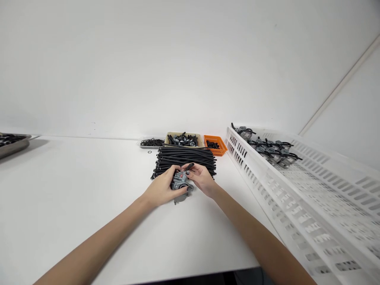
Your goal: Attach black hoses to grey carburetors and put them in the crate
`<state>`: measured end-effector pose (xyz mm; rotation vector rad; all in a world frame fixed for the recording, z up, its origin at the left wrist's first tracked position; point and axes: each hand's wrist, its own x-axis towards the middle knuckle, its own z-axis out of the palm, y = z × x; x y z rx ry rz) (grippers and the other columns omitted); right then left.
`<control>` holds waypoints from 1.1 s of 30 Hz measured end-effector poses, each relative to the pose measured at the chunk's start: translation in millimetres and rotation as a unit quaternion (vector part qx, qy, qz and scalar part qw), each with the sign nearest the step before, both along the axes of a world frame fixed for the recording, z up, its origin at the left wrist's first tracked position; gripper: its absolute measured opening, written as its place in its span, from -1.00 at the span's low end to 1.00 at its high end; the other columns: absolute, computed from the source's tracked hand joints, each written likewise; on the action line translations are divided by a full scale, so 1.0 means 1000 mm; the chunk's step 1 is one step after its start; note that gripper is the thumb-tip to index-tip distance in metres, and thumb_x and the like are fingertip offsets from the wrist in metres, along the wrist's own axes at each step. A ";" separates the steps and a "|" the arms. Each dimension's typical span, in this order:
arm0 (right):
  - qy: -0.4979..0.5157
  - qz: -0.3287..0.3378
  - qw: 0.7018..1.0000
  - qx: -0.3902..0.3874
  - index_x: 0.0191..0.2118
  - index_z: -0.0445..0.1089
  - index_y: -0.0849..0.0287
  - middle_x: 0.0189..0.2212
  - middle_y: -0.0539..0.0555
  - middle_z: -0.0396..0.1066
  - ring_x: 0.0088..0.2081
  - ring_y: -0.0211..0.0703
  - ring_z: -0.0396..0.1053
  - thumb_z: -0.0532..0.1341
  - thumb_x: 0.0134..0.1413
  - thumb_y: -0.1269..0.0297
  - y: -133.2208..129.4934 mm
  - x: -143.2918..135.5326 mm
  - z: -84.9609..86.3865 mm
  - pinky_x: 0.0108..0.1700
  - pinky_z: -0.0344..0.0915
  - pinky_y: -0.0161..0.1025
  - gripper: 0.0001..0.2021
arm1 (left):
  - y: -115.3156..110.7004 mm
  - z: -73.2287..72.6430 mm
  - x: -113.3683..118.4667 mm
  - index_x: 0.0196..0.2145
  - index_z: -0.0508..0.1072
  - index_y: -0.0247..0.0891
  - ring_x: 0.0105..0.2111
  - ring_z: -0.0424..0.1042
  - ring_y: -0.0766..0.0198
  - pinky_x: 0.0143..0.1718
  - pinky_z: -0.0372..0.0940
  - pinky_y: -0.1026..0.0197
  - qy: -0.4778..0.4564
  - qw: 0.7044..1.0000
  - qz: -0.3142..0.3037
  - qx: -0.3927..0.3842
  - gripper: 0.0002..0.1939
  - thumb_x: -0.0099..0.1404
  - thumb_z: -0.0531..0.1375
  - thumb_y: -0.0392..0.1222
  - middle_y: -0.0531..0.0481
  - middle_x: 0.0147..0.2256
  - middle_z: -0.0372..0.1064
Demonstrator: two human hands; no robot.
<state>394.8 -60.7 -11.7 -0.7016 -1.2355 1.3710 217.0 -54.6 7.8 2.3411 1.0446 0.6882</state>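
Note:
A grey metal carburetor [179, 181] is gripped in my left hand [164, 187], with the thumb across its near side. At its upper right, my right hand [202, 179] pinches a short black rubber tube [190, 166] against the carburetor. Whether the tube sits on a fitting there is hidden by the fingers. Just behind both hands lies a stack of long black rubber hoses [185, 157].
Behind the hoses stand a metal tray of black rings [152, 142], a cream tray [200, 141] of black and metal parts, and an orange basket [221, 146]. A white crate [267, 189] with several carburetors [270, 150] is at right. A metal tray [18, 145] sits far left.

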 end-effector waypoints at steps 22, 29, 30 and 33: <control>0.065 0.110 0.991 -0.024 -0.42 0.33 0.18 -0.27 0.09 0.43 -0.19 -0.14 0.38 0.40 -0.18 0.24 0.009 0.015 -0.008 -0.07 0.22 -0.18 -0.75 | 0.003 -0.002 -0.001 -0.03 0.16 -0.16 -0.23 0.42 0.11 -0.19 0.28 0.10 -0.007 1.000 -0.021 -0.007 -0.49 0.13 0.19 0.08 -0.06 -0.16 0.39; 0.008 0.069 0.998 -0.002 -0.28 0.45 0.17 -0.30 0.06 0.42 -0.19 -0.17 0.35 0.41 -0.18 0.21 0.004 0.006 -0.002 -0.06 0.23 -0.20 -0.71 | 0.002 0.000 -0.001 -0.03 0.17 -0.15 -0.22 0.41 0.09 -0.21 0.29 0.10 -0.010 1.000 -0.019 -0.010 -0.50 0.13 0.18 0.08 -0.07 -0.16 0.39; -0.003 0.063 0.998 0.003 -0.28 0.46 0.18 -0.29 0.07 0.42 -0.19 -0.17 0.34 0.41 -0.18 0.20 0.003 0.004 0.000 -0.07 0.23 -0.21 -0.72 | 0.001 0.001 0.000 -0.03 0.17 -0.15 -0.22 0.41 0.09 -0.22 0.29 0.10 -0.012 1.000 -0.022 -0.010 -0.50 0.14 0.18 0.08 -0.07 -0.16 0.39; -0.021 0.052 0.998 0.006 -0.30 0.49 0.17 -0.28 0.06 0.42 -0.18 -0.17 0.33 0.40 -0.17 0.20 0.001 -0.001 0.002 -0.10 0.24 -0.21 -0.75 | 0.001 0.002 0.000 -0.04 0.17 -0.14 -0.24 0.42 0.09 -0.23 0.29 0.10 -0.014 1.000 -0.023 -0.012 -0.50 0.13 0.18 0.07 -0.07 -0.17 0.39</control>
